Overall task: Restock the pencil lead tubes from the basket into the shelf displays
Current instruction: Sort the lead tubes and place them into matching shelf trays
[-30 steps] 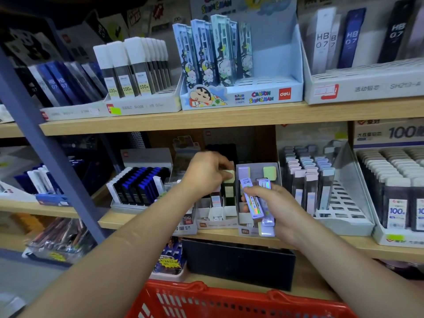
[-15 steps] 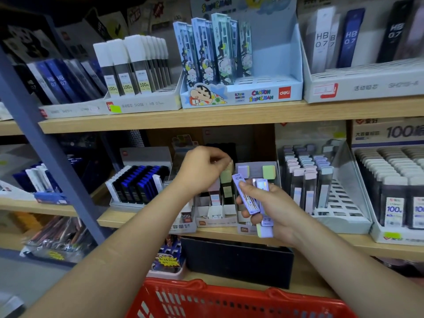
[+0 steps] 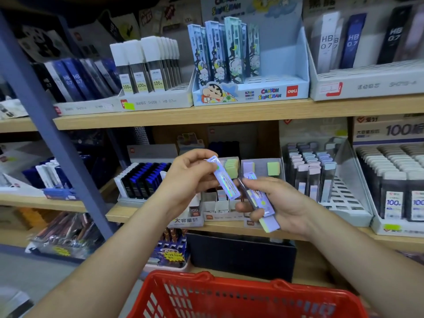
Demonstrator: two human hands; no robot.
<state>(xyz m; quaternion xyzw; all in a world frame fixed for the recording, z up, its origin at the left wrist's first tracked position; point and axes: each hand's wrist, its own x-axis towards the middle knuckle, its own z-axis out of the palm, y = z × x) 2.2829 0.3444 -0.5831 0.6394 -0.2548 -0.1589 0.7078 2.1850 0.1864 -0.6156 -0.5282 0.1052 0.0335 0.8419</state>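
Observation:
My left hand (image 3: 188,180) pinches one lilac pencil lead tube (image 3: 223,179) with a shiny label, held tilted in front of the middle shelf. My right hand (image 3: 280,200) grips a small bunch of similar lead tubes (image 3: 260,198), one with a pale green end pointing down. Both hands hover just before a grey display box (image 3: 260,165) that holds tubes with lilac and green caps. A red basket (image 3: 229,294) sits below, at the bottom of the view; its contents are hidden.
The upper wooden shelf (image 3: 229,111) carries white-capped tubes, a Crayon Shin-chan display (image 3: 247,92) and HB 0.7 boxes. On the middle shelf stand a blue-black tube tray (image 3: 144,180), a clear tiered display (image 3: 321,177) and a 100-lead box (image 3: 394,191). A blue-grey upright (image 3: 46,125) slants at left.
My left hand has drawn back from the display box and now pinches one tube taken from the right hand's bunch. My right hand shifted slightly right and lower.

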